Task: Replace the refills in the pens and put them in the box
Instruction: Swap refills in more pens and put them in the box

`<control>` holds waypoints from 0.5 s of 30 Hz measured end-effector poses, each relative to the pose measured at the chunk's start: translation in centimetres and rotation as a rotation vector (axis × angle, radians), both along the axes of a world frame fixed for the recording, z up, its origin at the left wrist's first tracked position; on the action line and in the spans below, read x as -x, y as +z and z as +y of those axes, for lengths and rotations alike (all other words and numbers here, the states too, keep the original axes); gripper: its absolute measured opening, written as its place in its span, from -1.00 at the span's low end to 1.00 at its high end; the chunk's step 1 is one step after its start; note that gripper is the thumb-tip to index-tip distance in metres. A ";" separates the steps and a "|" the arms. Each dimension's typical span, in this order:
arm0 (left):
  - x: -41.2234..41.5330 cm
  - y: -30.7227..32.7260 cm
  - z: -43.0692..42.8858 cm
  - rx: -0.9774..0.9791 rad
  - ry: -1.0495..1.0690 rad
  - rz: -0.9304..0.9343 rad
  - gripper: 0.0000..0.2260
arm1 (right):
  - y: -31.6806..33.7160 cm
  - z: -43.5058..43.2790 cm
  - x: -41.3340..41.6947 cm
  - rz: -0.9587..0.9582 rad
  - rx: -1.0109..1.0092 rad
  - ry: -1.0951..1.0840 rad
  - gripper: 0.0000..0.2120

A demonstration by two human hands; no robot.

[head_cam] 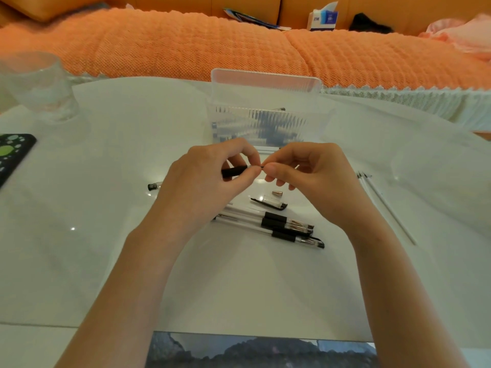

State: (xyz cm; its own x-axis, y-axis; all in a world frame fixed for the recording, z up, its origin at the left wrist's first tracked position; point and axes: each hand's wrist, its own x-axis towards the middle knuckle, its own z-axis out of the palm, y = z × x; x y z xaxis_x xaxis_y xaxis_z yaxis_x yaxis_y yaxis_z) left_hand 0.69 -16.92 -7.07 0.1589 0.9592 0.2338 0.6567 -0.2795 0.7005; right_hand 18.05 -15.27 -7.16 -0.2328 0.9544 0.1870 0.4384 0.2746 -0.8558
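My left hand [204,176] grips a pen barrel [235,171] by its black grip; the barrel's back end [154,186] sticks out past my wrist. My right hand [308,168] pinches the thin refill tip [263,167] at the barrel's mouth. Below my hands lie three capped pens [276,227], a loose cap [269,202] and a small metal tip cone [277,193]. A clear ribbed plastic box [265,112] stands behind my hands, with several pens inside. Loose refills [385,205] lie at the right.
A glass cup [39,86] stands at the far left and a dark phone [10,152] lies near the left edge. An orange sofa [186,43] runs behind the white table [93,208], with a tissue box [322,19] on it. A dark picture [260,351] lies at the near edge.
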 end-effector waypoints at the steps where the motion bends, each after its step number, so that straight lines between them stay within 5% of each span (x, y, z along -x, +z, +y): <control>1: -0.1 0.0 0.0 0.005 0.000 -0.003 -0.97 | 0.0 0.0 -0.1 -0.006 -0.008 -0.001 -0.94; 9: 0.8 -0.3 0.4 0.091 0.021 -0.057 -0.95 | 0.0 0.1 -1.7 -0.076 -0.067 -0.096 -0.87; 15: 1.3 -0.7 0.6 0.094 0.052 -0.055 -0.96 | -1.2 0.5 -3.7 -0.412 0.020 -0.223 -0.91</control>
